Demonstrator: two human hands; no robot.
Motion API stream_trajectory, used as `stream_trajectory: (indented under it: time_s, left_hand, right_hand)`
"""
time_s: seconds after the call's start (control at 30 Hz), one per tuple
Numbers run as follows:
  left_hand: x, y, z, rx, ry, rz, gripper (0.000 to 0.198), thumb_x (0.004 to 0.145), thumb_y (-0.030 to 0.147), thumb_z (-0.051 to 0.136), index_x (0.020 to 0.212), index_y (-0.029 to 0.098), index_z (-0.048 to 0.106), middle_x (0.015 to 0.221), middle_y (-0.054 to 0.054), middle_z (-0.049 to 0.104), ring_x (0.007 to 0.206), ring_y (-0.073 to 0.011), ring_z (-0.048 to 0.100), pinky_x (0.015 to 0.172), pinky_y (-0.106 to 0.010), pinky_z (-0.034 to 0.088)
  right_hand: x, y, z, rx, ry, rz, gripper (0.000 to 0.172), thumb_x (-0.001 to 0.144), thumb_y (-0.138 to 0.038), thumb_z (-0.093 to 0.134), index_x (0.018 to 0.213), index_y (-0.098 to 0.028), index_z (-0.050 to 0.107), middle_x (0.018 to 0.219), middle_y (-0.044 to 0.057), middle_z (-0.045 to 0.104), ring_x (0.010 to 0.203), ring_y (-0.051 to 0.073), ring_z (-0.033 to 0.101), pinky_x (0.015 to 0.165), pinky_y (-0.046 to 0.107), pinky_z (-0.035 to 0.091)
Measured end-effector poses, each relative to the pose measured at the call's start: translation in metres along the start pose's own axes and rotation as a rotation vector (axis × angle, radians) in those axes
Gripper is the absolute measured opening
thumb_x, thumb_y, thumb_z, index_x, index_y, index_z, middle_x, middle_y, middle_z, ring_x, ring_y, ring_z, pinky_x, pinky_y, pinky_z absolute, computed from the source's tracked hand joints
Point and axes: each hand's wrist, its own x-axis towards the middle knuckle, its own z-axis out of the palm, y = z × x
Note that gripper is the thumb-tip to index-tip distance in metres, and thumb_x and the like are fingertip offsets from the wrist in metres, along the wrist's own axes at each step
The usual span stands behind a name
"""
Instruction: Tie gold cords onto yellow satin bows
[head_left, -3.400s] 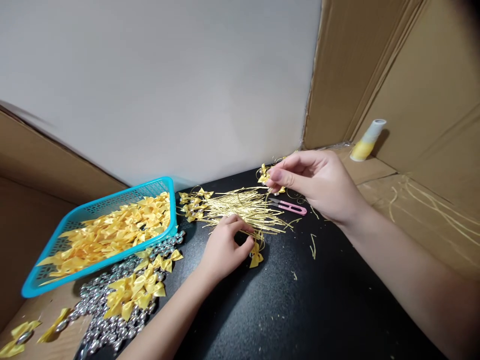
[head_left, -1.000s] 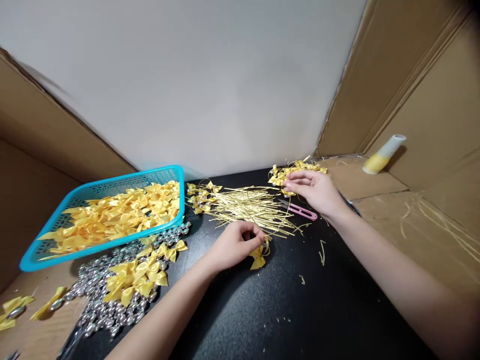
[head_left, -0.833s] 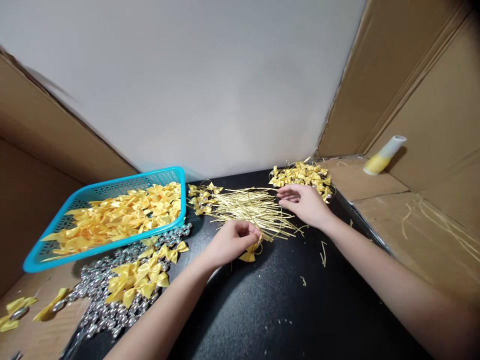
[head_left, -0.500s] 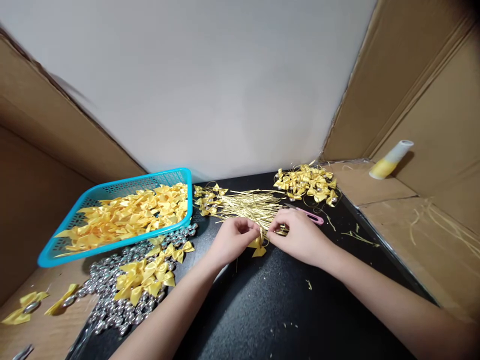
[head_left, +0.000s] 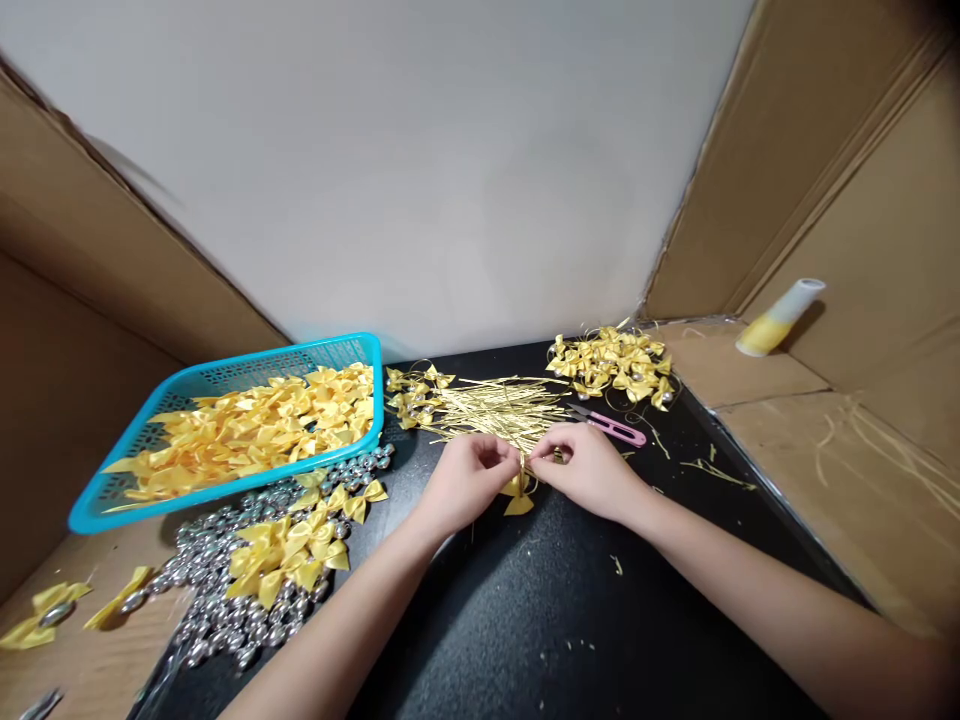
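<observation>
Bow (head_left: 518, 499), small, yellow satin, glossy, lies low over the black mat (head_left: 570, 620) between both hands; left hand (head_left: 465, 482) and right hand (head_left: 590, 470) pinch it with closed fingertips, just before the gold wires (head_left: 495, 405); one bow held; one basket (head_left: 285, 352); one pink snips (head_left: 616, 429); one spool (head_left: 780, 315).

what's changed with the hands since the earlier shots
The right hand let go of the bow it carried onto the far pile of bows, then drew back and now pinches at the yellow bow beside the left hand. The left hand kept its pinch on that bow. Gold strips, pink snips and blue basket stayed put.
</observation>
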Motion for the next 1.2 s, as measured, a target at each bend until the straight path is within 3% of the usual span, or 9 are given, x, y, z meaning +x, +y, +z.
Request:
stream_trajectory:
  time_s: [0.13,0.3,0.9,1.03,1.2]
  left_hand:
    - [-0.001,0.001,0.000,0.048,0.026,0.008,0.013,0.072,0.023,0.054,0.067,0.014,0.061,0.060,0.002,0.055,0.054,-0.0099,0.046,0.053,-0.022,0.033]
    - [-0.001,0.001,-0.002,0.062,0.043,0.012,0.016,0.074,0.027,0.054,0.067,0.015,0.059,0.062,0.001,0.056,0.057,-0.0115,0.048,0.056,-0.023,0.036]
    - [0.003,-0.004,-0.009,0.033,0.106,-0.011,0.019,0.073,0.033,0.053,0.062,0.017,0.051,0.056,0.005,0.045,0.052,-0.0102,0.040,0.052,-0.023,0.029]
    - [0.002,-0.003,-0.010,-0.021,0.062,0.001,0.019,0.073,0.032,0.053,0.062,0.018,0.049,0.058,0.004,0.047,0.054,-0.0104,0.041,0.054,-0.023,0.031]
    - [0.002,-0.003,-0.011,-0.065,0.001,0.008,0.015,0.074,0.028,0.054,0.064,0.017,0.050,0.061,0.003,0.051,0.057,-0.0103,0.046,0.057,-0.023,0.035]
  right_hand:
    - [0.003,-0.001,-0.007,0.057,-0.054,0.015,0.012,0.070,-0.012,0.060,0.065,-0.015,0.071,0.061,0.000,0.063,0.056,0.012,0.051,0.054,0.024,0.036]
    - [0.007,-0.003,-0.016,0.113,-0.125,0.059,0.012,0.071,-0.012,0.060,0.067,-0.015,0.071,0.063,-0.001,0.064,0.058,0.011,0.052,0.055,0.024,0.037]
    - [0.010,-0.006,-0.059,-0.041,-0.488,0.044,0.010,0.071,-0.013,0.060,0.066,-0.016,0.068,0.059,-0.002,0.059,0.055,0.010,0.049,0.053,0.023,0.035]
    - [0.011,-0.009,-0.076,-0.065,-0.483,0.023,0.010,0.076,-0.018,0.060,0.069,-0.017,0.065,0.062,-0.002,0.059,0.057,0.011,0.049,0.054,0.023,0.037]
    - [0.013,-0.008,-0.088,-0.111,-0.348,-0.012,0.015,0.081,-0.027,0.058,0.069,-0.018,0.061,0.066,-0.001,0.059,0.062,0.013,0.051,0.058,0.026,0.039]
